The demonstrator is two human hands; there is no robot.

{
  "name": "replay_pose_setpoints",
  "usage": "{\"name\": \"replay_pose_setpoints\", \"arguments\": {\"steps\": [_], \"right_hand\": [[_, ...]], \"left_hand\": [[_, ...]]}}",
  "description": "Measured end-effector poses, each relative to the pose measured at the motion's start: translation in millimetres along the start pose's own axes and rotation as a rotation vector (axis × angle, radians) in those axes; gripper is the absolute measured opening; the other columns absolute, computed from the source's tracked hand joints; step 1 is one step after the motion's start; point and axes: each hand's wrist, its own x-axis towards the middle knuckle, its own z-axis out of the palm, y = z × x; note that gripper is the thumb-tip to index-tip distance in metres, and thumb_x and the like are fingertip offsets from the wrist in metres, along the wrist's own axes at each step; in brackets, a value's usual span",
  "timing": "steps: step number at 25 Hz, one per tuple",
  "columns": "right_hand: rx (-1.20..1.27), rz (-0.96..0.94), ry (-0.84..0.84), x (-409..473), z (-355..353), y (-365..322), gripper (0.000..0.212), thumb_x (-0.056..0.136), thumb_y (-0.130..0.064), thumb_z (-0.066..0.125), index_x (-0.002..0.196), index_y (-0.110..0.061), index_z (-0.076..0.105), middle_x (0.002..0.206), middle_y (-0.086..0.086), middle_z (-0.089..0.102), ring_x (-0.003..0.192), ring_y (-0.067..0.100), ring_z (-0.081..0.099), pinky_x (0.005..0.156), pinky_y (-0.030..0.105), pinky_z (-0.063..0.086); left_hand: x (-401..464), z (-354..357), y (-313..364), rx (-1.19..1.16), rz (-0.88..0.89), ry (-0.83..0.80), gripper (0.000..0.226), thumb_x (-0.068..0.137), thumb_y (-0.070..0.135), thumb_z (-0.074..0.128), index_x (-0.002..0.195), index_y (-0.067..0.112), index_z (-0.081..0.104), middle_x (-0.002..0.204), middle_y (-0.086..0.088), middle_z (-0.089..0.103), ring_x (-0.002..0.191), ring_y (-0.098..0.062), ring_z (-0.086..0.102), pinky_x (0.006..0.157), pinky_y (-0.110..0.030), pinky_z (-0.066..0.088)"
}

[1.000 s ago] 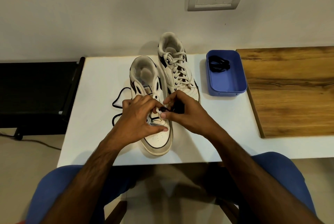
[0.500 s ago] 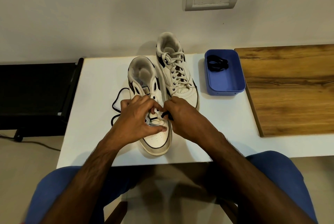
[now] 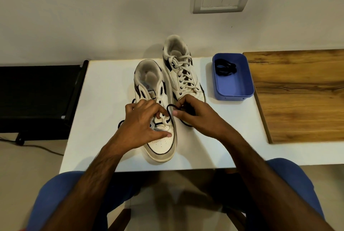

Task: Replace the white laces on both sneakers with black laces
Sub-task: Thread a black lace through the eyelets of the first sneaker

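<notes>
Right hand (image 3: 197,117) pinches the black lace (image 3: 170,111) btwn thumb and curled fingers, just right of the near sneaker (image 3: 158,119). Lace loops up from an eyelet on that shoe's right side, arcs over and runs into the fingers; a further bit trails out under the hand onto the white table (image 3: 104,100). Exact end of the lace is hidden inside the grip.

Left hand (image 3: 143,124) sits on the near sneaker's forefoot, fingers curled over the tongue/eyelet area, thumb lying flat along the toe box. It covers most of the lower eyelets, so can't tell how far the lacing goes; whether it nips the lace or only the upper is unclear. Another stretch of black lace shows left of the shoe, partly behind the wrist.

Far sneaker (image 3: 183,70) stands just beside and behind, w/ white laces (image 3: 183,74) threaded; its toe is hidden by the right hand.

Blue tray (image 3: 232,93) further right holds a bundled spare black lace (image 3: 225,67), next to a wood board (image 3: 297,96) cut off at the frame edge.
</notes>
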Motion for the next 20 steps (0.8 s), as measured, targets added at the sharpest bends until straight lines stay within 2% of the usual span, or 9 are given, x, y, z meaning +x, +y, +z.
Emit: {"name": "replay_pose_setpoints", "arguments": {"steps": [2,4,7,9,11,13,15,18,20], "right_hand": [[-0.113,0.001,0.0,1,6,0,0.021,0.086,-0.035,0.079,0.096,-0.02,0.066,0.084,-0.01,0.067,0.076,0.003,0.06,0.07,0.02,0.048],[-0.166,-0.015,0.021,2,14,-3,0.016,0.085,-0.035,0.079,0.088,-0.026,0.066,0.077,-0.011,0.064,0.07,0.001,0.058,0.064,0.017,0.044],[-0.117,-0.045,0.056,3,15,-4,0.01,0.088,-0.031,0.077,0.086,-0.025,0.069,0.072,-0.007,0.065,0.066,0.012,0.058,0.063,0.031,0.047],[0.057,-0.042,0.101,2,7,-9,0.012,0.089,-0.028,0.076,0.094,-0.018,0.073,0.066,-0.007,0.059,0.059,0.017,0.05,0.056,0.029,0.041],[0.285,-0.028,0.139,0,-1,-14,0.015,0.091,-0.022,0.073,0.101,-0.011,0.072,0.067,0.004,0.049,0.058,0.018,0.038,0.051,0.024,0.031],[0.407,-0.041,0.143,-3,-5,-19,0.018,0.092,-0.021,0.071,0.105,-0.008,0.071,0.075,0.014,0.046,0.056,0.017,0.036,0.049,0.024,0.028],[0.416,-0.05,0.138,-3,-3,-20,0.018,0.093,-0.021,0.071,0.104,-0.007,0.071,0.075,0.015,0.047,0.055,0.013,0.036,0.048,0.024,0.028],[0.341,-0.035,0.104,-3,3,-17,0.013,0.095,-0.017,0.069,0.103,-0.007,0.07,0.065,0.001,0.049,0.052,0.01,0.036,0.047,0.02,0.029],[0.271,-0.034,0.084,-3,5,-13,0.013,0.095,-0.018,0.069,0.103,-0.008,0.07,0.064,-0.002,0.05,0.052,0.007,0.037,0.047,0.018,0.03]], "left_hand": [[1,4,-1,0.019,-0.004,0.003,0.059,0.064,0.08,0.061,0.102,0.035,0.056,0.097,0.02,0.05,0.098,-0.004,0.04,0.083,-0.033,0.02],[1,4,0,0.018,0.0,-0.01,0.06,0.065,0.079,0.06,0.103,0.034,0.055,0.097,0.021,0.048,0.098,-0.004,0.04,0.084,-0.035,0.022],[-4,-9,-3,-0.18,-0.032,-0.038,0.046,0.073,0.067,0.069,0.109,0.045,0.049,0.103,0.025,0.054,0.101,-0.003,0.05,0.092,-0.037,0.031],[-9,-25,-4,-0.417,-0.132,0.08,0.031,0.089,0.041,0.071,0.115,0.038,0.055,0.107,0.015,0.066,0.102,-0.014,0.062,0.094,-0.035,0.04],[-14,-34,-6,-0.54,-0.279,0.279,0.017,0.098,0.016,0.063,0.111,0.027,0.061,0.102,0.009,0.071,0.098,-0.014,0.065,0.089,-0.031,0.046],[-18,-34,-13,-0.583,-0.445,0.431,0.017,0.099,0.006,0.058,0.103,0.021,0.064,0.1,0.009,0.069,0.094,-0.016,0.063,0.086,-0.034,0.049],[-20,-28,-30,-0.471,-0.577,0.457,0.02,0.1,0.007,0.055,0.099,0.024,0.065,0.104,0.006,0.066,0.096,-0.018,0.063,0.09,-0.039,0.052],[-18,-14,-52,-0.189,-0.672,0.237,0.009,0.101,0.028,0.058,0.107,0.034,0.062,0.107,0.009,0.059,0.095,-0.013,0.062,0.099,-0.052,0.046],[-11,-4,-53,-0.165,-0.682,0.162,0.015,0.102,0.039,0.055,0.11,0.03,0.064,0.107,0.01,0.061,0.097,-0.014,0.062,0.101,-0.053,0.042]]}}
